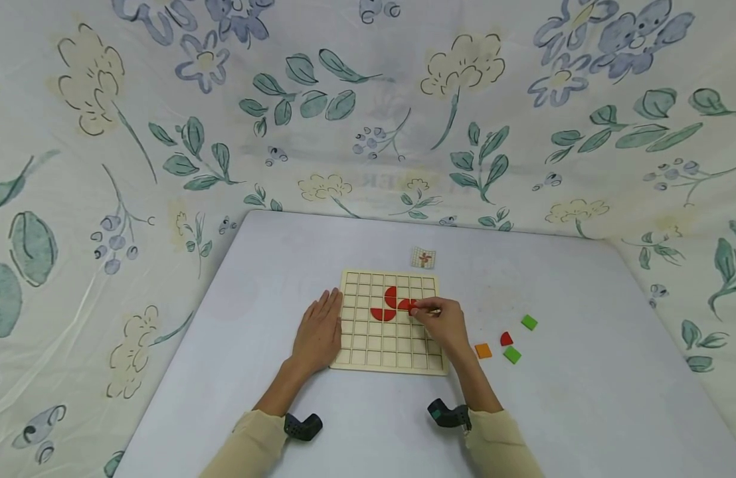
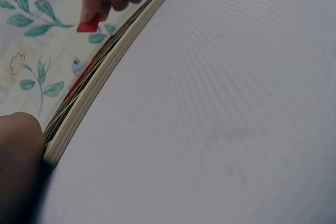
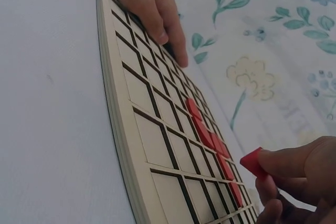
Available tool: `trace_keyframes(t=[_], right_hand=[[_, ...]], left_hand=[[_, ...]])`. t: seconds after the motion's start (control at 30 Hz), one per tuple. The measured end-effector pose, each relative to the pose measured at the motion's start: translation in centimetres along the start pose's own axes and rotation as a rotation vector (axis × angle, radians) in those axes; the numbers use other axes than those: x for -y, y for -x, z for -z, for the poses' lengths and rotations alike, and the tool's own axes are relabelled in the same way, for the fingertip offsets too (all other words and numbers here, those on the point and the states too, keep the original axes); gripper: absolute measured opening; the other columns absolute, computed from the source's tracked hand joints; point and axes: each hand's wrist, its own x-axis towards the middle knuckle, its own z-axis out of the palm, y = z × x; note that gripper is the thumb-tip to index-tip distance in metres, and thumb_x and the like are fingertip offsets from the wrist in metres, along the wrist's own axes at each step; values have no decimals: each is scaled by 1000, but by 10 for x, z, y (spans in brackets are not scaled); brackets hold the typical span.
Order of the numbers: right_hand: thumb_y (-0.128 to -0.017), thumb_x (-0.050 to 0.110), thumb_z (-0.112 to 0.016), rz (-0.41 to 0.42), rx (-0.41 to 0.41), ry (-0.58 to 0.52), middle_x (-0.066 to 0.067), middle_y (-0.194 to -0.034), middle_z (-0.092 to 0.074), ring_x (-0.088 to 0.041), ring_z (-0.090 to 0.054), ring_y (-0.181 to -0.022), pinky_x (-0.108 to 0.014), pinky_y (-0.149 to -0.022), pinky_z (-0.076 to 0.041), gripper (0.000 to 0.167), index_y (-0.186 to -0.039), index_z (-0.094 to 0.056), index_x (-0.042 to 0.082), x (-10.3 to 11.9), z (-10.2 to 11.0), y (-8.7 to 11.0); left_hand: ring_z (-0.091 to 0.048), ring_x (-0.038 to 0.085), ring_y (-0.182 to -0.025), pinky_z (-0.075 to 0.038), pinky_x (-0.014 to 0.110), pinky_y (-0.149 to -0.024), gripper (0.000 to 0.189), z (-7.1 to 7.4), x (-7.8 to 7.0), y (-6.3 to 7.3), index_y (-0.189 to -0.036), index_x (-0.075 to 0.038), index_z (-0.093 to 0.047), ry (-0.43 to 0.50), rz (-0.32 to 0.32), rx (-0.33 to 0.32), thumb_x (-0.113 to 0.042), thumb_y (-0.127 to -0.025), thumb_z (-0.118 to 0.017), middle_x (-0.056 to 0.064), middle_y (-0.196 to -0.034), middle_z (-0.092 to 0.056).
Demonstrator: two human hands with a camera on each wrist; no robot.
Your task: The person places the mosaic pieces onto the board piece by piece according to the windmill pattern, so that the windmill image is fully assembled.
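A wooden grid board lies flat, with several red quarter-round pieces set in cells near its middle. My right hand is over the board's right half. Between thumb and fingers it pinches one red piece, held just above the grid in the right wrist view. That same red piece also shows beneath the fingertips in the left wrist view. Along the board's left edge rests my left hand, its fingers straight and close together. It holds nothing.
Right of the board lie an orange square, a loose red quarter-round and two green squares. A small pattern card lies beyond the far edge. The white table meets a flowered cloth behind.
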Motion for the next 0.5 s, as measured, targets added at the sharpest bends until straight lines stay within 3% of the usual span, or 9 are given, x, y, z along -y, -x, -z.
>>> trace_keyframes(t=[0.3,0.5], right_hand=[[-86,13,-76,-65,-45,54,-5,-83,-68,-20,-59,-75,-25,-60,-45,10,-90,-75,4,2,-9,1],[-85,15,-78,-62,-82,125,-3,-77,-68,-18,-61,-71,-26,-60,-45,10,-87,-76,5,5,-11,2]], left_hand=[[-23,35,-145,-17,50,-116,51,-1,1,1,-149,9,-32,5,-1,-12,-13,-103,-39,21,-155,-31],[-23,34,-145,-17,48,-117,51,0,-1,0,-149,9,-31,3,3,-18,-12,-103,-39,21,-155,-30]])
